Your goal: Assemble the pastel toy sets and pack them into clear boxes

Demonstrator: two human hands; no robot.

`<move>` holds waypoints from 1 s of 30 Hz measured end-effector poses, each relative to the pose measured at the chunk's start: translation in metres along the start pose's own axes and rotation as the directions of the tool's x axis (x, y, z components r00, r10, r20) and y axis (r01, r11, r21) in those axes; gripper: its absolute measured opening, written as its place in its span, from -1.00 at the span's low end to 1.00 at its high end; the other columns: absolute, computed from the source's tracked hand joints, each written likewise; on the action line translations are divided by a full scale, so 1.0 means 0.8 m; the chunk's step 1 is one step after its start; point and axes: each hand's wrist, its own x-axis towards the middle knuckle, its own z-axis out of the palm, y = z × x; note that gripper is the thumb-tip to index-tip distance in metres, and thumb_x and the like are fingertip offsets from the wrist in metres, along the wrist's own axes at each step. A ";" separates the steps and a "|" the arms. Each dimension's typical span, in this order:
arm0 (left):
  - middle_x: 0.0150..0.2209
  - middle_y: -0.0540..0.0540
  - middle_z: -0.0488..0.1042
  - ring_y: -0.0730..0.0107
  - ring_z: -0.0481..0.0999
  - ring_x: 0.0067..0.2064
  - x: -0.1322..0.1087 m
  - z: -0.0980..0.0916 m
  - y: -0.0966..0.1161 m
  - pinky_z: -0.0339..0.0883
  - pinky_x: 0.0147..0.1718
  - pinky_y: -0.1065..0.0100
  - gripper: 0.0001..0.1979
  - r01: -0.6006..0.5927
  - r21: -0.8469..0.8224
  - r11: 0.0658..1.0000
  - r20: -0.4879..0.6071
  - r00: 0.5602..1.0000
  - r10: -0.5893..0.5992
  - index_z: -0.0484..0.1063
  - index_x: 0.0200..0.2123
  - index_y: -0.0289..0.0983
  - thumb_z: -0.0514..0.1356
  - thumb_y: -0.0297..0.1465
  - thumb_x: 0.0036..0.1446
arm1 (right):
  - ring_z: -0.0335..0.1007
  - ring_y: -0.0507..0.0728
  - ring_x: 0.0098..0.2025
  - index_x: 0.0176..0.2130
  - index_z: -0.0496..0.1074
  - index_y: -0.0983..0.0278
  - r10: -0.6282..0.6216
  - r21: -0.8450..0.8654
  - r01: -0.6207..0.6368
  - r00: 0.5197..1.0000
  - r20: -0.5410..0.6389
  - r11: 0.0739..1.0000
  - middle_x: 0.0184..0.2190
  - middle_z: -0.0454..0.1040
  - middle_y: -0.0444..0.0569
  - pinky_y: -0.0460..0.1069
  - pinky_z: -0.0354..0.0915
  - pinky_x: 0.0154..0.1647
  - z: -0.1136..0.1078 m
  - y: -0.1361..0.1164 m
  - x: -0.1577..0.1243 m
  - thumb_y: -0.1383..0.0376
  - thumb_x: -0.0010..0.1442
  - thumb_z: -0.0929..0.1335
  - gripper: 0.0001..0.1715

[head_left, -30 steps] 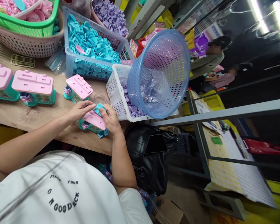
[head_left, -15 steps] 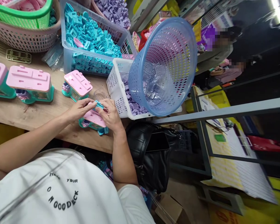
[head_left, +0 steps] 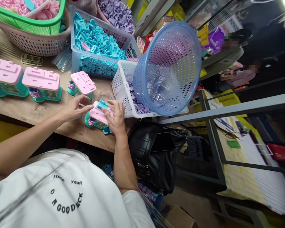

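A small toy house or bus with a pink roof (head_left: 97, 115) and turquoise base stands on the wooden table before me. A blue plastic piece (head_left: 102, 104) lies on its roof. My right hand (head_left: 117, 118) grips the roof's right end, the thumb on top and the fingers at the far side by the blue piece. To the left, my left hand (head_left: 77, 108) has its fingers stretched and apart, the tips by the roof's left edge, holding nothing. Just behind it stands a similar pink-roofed toy (head_left: 83, 83).
Two more pink-roofed toys (head_left: 41, 82) line the table's left. Behind are a clear bin of blue parts (head_left: 95, 60), a green basket (head_left: 38, 27) and a white basket (head_left: 123, 76) with a tilted blue basket (head_left: 140, 85) on it. A black bag (head_left: 142, 148) hangs at right.
The blue piece was between both hands' fingers above the roof; now it lies on the roof. My left hand has drawn back left and opened. The view has shifted slightly.
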 end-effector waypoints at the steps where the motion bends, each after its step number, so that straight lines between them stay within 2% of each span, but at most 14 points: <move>1: -0.01 -0.25 0.52 0.00 0.48 -0.01 -0.011 -0.009 -0.012 0.40 -0.03 0.05 -0.39 -0.082 0.154 0.985 -0.008 0.996 0.084 0.47 -0.02 -0.27 0.28 0.08 0.05 | 0.35 0.24 0.08 0.06 0.44 0.22 -0.006 0.001 0.006 0.999 -0.048 1.000 -0.02 0.45 0.09 0.16 0.30 0.17 -0.003 -0.006 -0.003 -0.04 0.40 0.30 -0.54; 4: -0.01 -0.33 0.49 -0.13 0.41 0.04 -0.038 -0.029 -0.048 0.33 0.06 -0.13 -0.55 -0.258 0.540 0.801 0.063 0.962 0.267 0.50 -0.11 -0.29 0.26 -0.06 0.08 | 0.38 0.22 0.02 -0.03 0.48 0.21 -0.068 -0.016 0.067 0.996 -0.056 0.998 -0.09 0.47 0.07 0.15 0.34 0.13 -0.007 -0.034 -0.004 0.07 0.41 0.32 -0.69; 5: -0.06 -0.34 0.49 -0.12 0.42 0.00 -0.043 -0.032 -0.055 0.34 0.03 -0.12 -0.60 -0.282 0.592 0.755 0.090 0.954 0.286 0.50 -0.14 -0.30 0.23 -0.11 0.11 | 0.39 0.22 0.01 -0.07 0.50 0.20 -0.096 -0.033 0.095 0.995 -0.018 0.995 -0.11 0.48 0.06 0.15 0.35 0.12 -0.007 -0.045 -0.002 0.11 0.39 0.34 -0.74; 7: -0.15 -0.29 0.51 0.00 0.46 -0.11 -0.050 -0.034 -0.056 0.41 -0.07 0.00 -0.66 -0.314 0.582 0.750 0.106 0.944 0.314 0.47 -0.14 -0.32 0.18 -0.17 0.16 | 0.38 0.24 0.01 -0.13 0.54 0.20 -0.133 -0.067 0.136 0.990 0.038 0.988 -0.11 0.49 0.06 0.16 0.35 0.12 -0.005 -0.067 0.004 0.17 0.35 0.38 -0.82; 9: -0.18 -0.21 0.52 0.13 0.50 -0.19 -0.049 -0.034 -0.040 0.43 -0.15 0.15 -0.64 -0.346 0.494 0.798 0.037 0.925 0.378 0.44 -0.06 -0.30 0.19 -0.17 0.19 | 0.38 0.26 0.04 -0.12 0.55 0.21 -0.133 -0.071 0.135 0.990 0.041 0.988 -0.08 0.49 0.09 0.18 0.35 0.15 -0.001 -0.083 0.015 0.17 0.33 0.40 -0.81; 11: -0.10 -0.19 0.54 0.18 0.52 -0.14 -0.039 -0.035 -0.013 0.43 -0.12 0.19 -0.58 -0.406 0.422 0.810 -0.070 0.877 0.476 0.40 0.04 -0.28 0.22 -0.15 0.22 | 0.40 0.26 0.08 -0.03 0.52 0.22 -0.110 0.018 0.110 0.992 0.056 0.994 -0.03 0.50 0.10 0.19 0.35 0.18 0.005 -0.088 0.034 0.13 0.33 0.39 -0.71; 13: 0.00 -0.23 0.53 0.12 0.51 -0.02 -0.015 -0.039 0.013 0.40 0.00 0.13 -0.56 -0.471 0.427 0.772 -0.135 0.811 0.569 0.39 0.07 -0.27 0.24 -0.15 0.22 | 0.45 0.22 0.08 0.07 0.47 0.21 -0.077 0.194 0.048 0.987 0.142 0.980 0.00 0.53 0.06 0.14 0.39 0.15 0.015 -0.080 0.062 0.09 0.33 0.38 -0.61; 15: 0.02 -0.26 0.52 0.02 0.47 0.07 0.020 -0.048 0.028 0.35 0.08 0.04 -0.53 -0.492 0.472 0.732 -0.126 0.784 0.608 0.40 0.07 -0.28 0.27 -0.14 0.18 | 0.51 0.17 0.01 0.10 0.46 0.22 -0.030 0.343 -0.060 0.968 0.251 0.937 -0.02 0.58 0.02 0.07 0.45 0.07 0.028 -0.063 0.101 0.10 0.31 0.38 -0.57; 17: 0.06 -0.29 0.51 -0.07 0.42 0.12 0.057 -0.060 0.027 0.29 0.13 -0.03 -0.40 -0.438 0.527 0.728 -0.119 0.810 0.574 0.38 0.13 -0.30 0.33 -0.11 0.10 | 0.55 0.13 -0.07 0.06 0.48 0.26 0.047 0.362 -0.158 0.954 0.297 0.919 -0.06 0.61 0.01 0.04 0.48 0.02 0.045 -0.046 0.145 0.15 0.26 0.41 -0.59; 19: 0.17 -0.37 0.43 -0.18 0.36 0.19 0.088 -0.070 0.016 0.23 0.19 -0.10 -0.18 -0.316 0.577 0.753 -0.125 0.877 0.463 0.28 0.26 -0.36 0.38 -0.08 0.01 | 0.55 0.13 -0.09 0.02 0.51 0.33 0.121 0.280 -0.204 0.950 0.287 0.938 -0.09 0.62 0.04 0.05 0.47 0.03 0.062 -0.034 0.184 0.22 0.22 0.43 -0.60; 21: 0.27 -0.47 0.31 -0.28 0.30 0.27 0.106 -0.074 0.003 0.17 0.24 -0.13 0.00 -0.176 0.594 0.785 -0.122 0.945 0.304 0.13 0.36 -0.43 0.40 -0.08 -0.02 | 0.55 0.14 -0.10 -0.01 0.53 0.39 0.148 0.157 -0.200 0.945 0.292 0.967 -0.13 0.63 0.06 0.07 0.45 0.06 0.078 -0.030 0.211 0.28 0.18 0.44 -0.61; 23: 0.30 -0.51 0.27 -0.29 0.28 0.30 0.108 -0.068 -0.004 0.16 0.26 -0.08 0.05 -0.068 0.580 0.812 -0.119 0.979 0.167 0.05 0.39 -0.47 0.39 -0.07 -0.01 | 0.55 0.16 -0.13 -0.06 0.57 0.42 0.133 0.046 -0.159 0.928 0.349 0.986 -0.19 0.63 0.06 0.08 0.44 0.04 0.091 -0.032 0.224 0.29 0.17 0.45 -0.65; 26: 0.25 -0.51 0.31 -0.27 0.31 0.28 0.093 -0.043 0.003 0.18 0.25 -0.03 -0.01 0.063 0.560 0.826 -0.199 0.978 0.060 0.11 0.35 -0.49 0.36 -0.03 0.04 | 0.54 0.16 -0.17 -0.10 0.61 0.39 0.069 -0.023 -0.065 0.910 0.408 0.998 -0.23 0.64 0.03 0.08 0.42 0.02 0.099 -0.032 0.225 0.29 0.17 0.45 -0.70; 30: 0.20 -0.52 0.34 -0.34 0.30 0.26 0.069 -0.013 0.020 0.20 0.21 -0.11 -0.10 0.188 0.529 0.828 -0.325 0.946 -0.008 0.19 0.30 -0.49 0.34 -0.02 0.09 | 0.55 0.16 -0.17 -0.11 0.62 0.34 -0.021 0.012 0.018 0.908 0.418 1.000 -0.22 0.65 0.00 0.05 0.41 0.01 0.088 -0.026 0.213 0.30 0.16 0.46 -0.72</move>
